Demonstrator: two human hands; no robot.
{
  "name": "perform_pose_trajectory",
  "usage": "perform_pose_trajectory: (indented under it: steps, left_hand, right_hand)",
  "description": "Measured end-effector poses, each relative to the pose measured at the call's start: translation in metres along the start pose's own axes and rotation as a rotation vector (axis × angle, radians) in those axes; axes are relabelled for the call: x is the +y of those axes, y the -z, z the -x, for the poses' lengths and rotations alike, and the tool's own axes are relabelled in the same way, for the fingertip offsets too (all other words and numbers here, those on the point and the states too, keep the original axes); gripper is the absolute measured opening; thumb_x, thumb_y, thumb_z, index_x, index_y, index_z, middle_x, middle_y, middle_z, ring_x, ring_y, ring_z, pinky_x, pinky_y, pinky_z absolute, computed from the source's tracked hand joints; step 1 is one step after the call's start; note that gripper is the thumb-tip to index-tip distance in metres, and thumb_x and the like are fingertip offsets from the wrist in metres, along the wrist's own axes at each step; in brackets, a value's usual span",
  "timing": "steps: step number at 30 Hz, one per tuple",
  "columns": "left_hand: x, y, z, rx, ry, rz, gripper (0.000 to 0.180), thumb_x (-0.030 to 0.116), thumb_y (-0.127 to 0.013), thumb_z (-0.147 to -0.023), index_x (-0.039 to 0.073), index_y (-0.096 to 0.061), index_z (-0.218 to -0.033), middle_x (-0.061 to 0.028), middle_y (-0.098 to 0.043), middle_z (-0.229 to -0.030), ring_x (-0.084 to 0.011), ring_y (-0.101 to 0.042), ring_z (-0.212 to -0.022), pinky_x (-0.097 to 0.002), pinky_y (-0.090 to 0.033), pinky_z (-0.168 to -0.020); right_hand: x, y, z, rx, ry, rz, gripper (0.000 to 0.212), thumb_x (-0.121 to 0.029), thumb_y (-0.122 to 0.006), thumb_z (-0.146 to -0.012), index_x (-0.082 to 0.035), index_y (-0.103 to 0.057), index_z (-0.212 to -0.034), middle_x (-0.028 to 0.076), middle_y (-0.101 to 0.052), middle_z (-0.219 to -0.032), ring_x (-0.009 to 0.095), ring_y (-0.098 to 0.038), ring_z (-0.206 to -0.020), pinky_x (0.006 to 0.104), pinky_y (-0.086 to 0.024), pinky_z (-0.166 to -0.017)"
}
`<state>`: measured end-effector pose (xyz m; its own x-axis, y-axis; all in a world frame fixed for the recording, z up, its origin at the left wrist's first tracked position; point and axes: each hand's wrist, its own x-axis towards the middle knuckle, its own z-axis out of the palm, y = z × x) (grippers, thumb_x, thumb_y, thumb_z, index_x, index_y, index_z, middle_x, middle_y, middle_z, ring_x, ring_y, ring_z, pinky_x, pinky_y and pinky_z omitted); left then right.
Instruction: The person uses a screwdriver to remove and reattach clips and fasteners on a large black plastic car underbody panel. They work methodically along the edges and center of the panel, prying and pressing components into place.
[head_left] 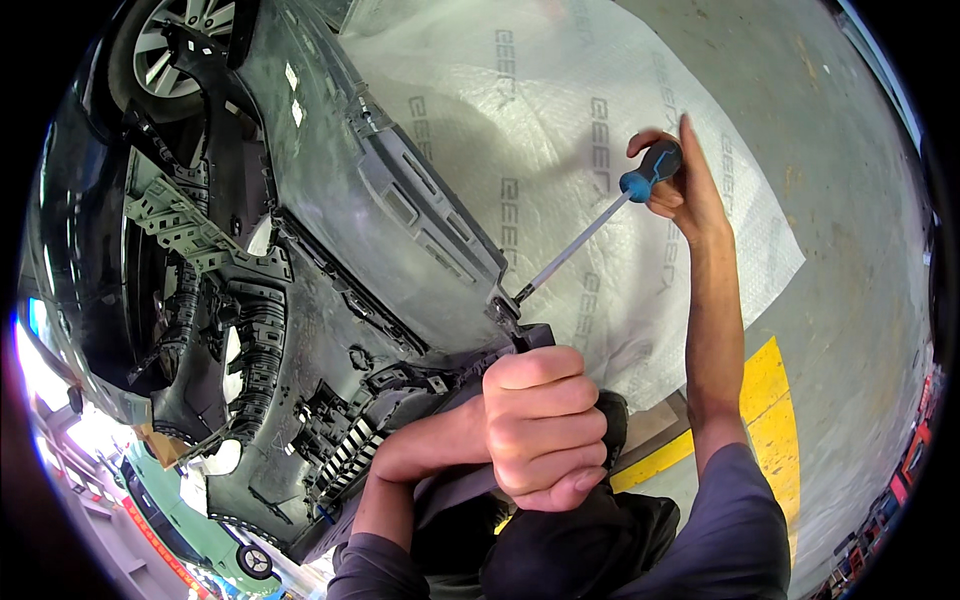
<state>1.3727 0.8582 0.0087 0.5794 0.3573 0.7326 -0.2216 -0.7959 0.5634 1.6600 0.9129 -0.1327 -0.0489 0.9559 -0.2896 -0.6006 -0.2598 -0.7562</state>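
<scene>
A screwdriver (590, 240) with a black and blue handle and a long metal shaft is in my right hand (690, 190). The fingers curl about its handle while the thumb side sticks up. Its tip meets the corner end of a grey-black plastic bumper (330, 240), by a small dark bracket (508, 312). Close below that corner, my left hand (545, 425) is closed in a fist, its back toward me. Whatever lies inside the fist is hidden; the bumper's dark end runs up to the knuckles.
Beneath the bumper spreads a white padded sheet (640, 340) on the grey floor (850, 240). Yellow floor marking (770, 400) passes right of my legs. A black car body (90, 230) and a wheel (165, 60) stand left; a green car (190, 510) is farther off.
</scene>
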Motion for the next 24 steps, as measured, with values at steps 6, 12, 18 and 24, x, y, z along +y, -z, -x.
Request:
perform_pose_trajectory:
  steps: [6,12,18,24]
  left_hand:
    - [-0.004,-0.003,0.002,0.009,0.003,0.003,0.019,0.022,-0.064,-0.074,0.007,-0.058,-0.065,-0.0033,-0.043,-0.063,-0.025,-0.05,-0.058,-0.0402,-0.046,-0.069]
    - [-0.002,0.0,0.0,-0.019,0.018,0.016,0.02,0.021,-0.065,-0.075,0.007,-0.056,-0.064,-0.003,-0.041,-0.063,-0.0251,-0.048,-0.057,-0.0402,-0.045,-0.068]
    - [-0.001,0.004,0.0,-0.031,0.03,0.012,0.019,0.021,-0.065,-0.076,0.007,-0.057,-0.065,-0.003,-0.042,-0.063,-0.025,-0.049,-0.058,-0.0401,-0.046,-0.069]
    - [-0.005,0.001,0.001,-0.014,0.004,0.013,0.019,0.022,-0.065,-0.074,0.007,-0.057,-0.065,-0.0031,-0.043,-0.063,-0.0251,-0.049,-0.058,-0.0401,-0.046,-0.069]
  right_hand:
    - [0.009,-0.026,-0.007,0.125,0.127,-0.161,0.06,-0.053,-0.051,-0.116,0.004,-0.068,-0.12,-0.006,-0.037,-0.051,0.006,-0.031,-0.043,0.0265,-0.028,-0.044]
    - [-0.001,0.022,-0.004,-0.163,0.035,0.016,0.062,-0.056,-0.047,-0.117,0.003,-0.065,-0.116,-0.005,-0.039,-0.051,0.006,-0.034,-0.042,0.0257,-0.029,-0.043]
    - [0.003,0.002,-0.006,-0.005,-0.009,-0.104,0.058,-0.055,-0.051,-0.117,0.0,-0.065,-0.111,-0.007,-0.036,-0.056,0.005,-0.033,-0.046,0.0262,-0.026,-0.045]
    - [0.008,-0.005,-0.005,0.012,0.096,-0.064,0.055,-0.055,-0.055,-0.113,0.0,-0.061,-0.116,0.0,-0.052,-0.069,0.004,-0.039,-0.053,0.0248,-0.03,-0.046]
